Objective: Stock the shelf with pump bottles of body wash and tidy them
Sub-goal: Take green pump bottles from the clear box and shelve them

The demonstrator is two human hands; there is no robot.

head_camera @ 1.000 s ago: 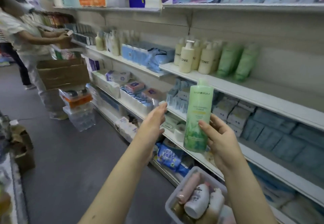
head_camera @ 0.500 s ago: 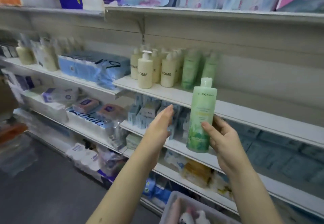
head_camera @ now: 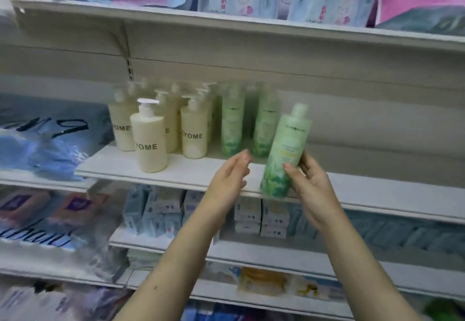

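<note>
The green bottle (head_camera: 284, 149) is tilted, cap leaning right, with its base in front of the shelf's (head_camera: 191, 172) front edge. The right hand (head_camera: 312, 185) grips its lower half, thumb across the front and fingers curled behind. The left hand (head_camera: 230, 177) is just left of it, fingers straight and together, not touching. Two more green bottles (head_camera: 232, 124) stand toward the shelf's back, beside cream pump bottles (head_camera: 151, 142). Small boxes (head_camera: 261, 217) fill the shelf below.

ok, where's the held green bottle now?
Head view, right of centre: green bottle in the right hand, tilted, at the shelf front edge, right of the shelved green bottles.
</note>
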